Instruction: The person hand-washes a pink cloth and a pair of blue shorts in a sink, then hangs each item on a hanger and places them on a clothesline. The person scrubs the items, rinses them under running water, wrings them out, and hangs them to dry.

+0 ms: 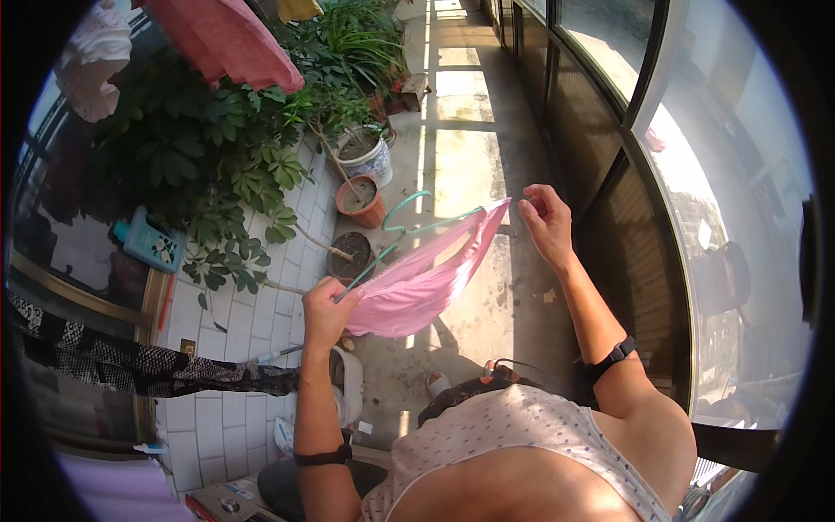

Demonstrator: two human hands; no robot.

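My left hand [326, 310] grips one end of a green clothes hanger [395, 230] together with the edge of a pink cloth garment [417, 297]. The garment hangs from the hanger in a sagging curve, its far corner caught on the hanger's other end. The hook of the hanger points away from me. Just right of that far corner, my right hand [549, 222] is raised with its fingers loosely bent and apart from the cloth. Nothing shows in its grasp.
Potted plants stand along the white tiled wall [238, 313], among them a terracotta pot [362, 203] and a patterned white pot [375, 160]. A red cloth [228, 46] and a black patterned garment [156, 368] hang at left. Windows [607, 46] line the right side.
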